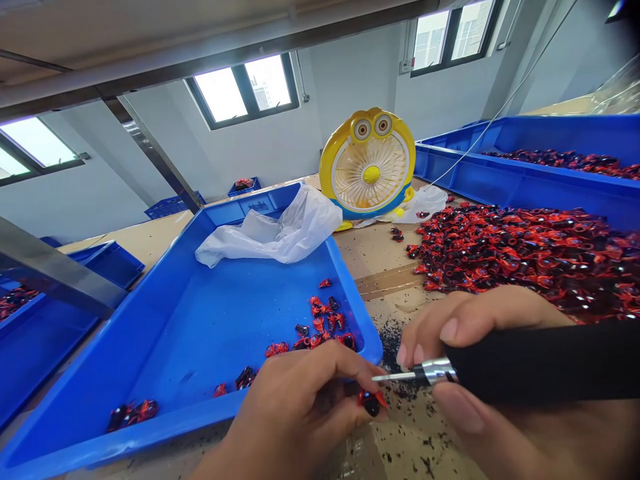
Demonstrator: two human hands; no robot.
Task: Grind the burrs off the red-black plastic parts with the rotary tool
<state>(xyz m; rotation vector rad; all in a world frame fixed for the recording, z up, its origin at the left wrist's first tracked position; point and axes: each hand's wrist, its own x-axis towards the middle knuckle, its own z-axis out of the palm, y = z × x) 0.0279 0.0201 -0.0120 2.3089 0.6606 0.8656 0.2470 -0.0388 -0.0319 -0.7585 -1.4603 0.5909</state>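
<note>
My left hand (pixel 305 393) is at the lower middle, in front of the near right corner of a blue tray (pixel 200 320). Between its thumb and fingers it pinches a small red and black part (pixel 371 402). On the right, my right hand (pixel 480 373) is wrapped round a thick black handheld tool (pixel 540 367) with a silver collar and a thin metal tip. That tip points left and reaches the fingertips of my left hand, just above the part; whether it touches the part I cannot tell. Several similar red and black parts (pixel 320 325) lie inside the tray.
A large pile of red and black parts (pixel 520 253) lies on the cardboard-covered table (pixel 370 250) at right. Behind stand a yellow fan (pixel 371 175) and another blue tray (pixel 530 177). Clear plastic (pixel 280 233) drapes over the near tray's far end. A metal post (pixel 150 153) rises at left.
</note>
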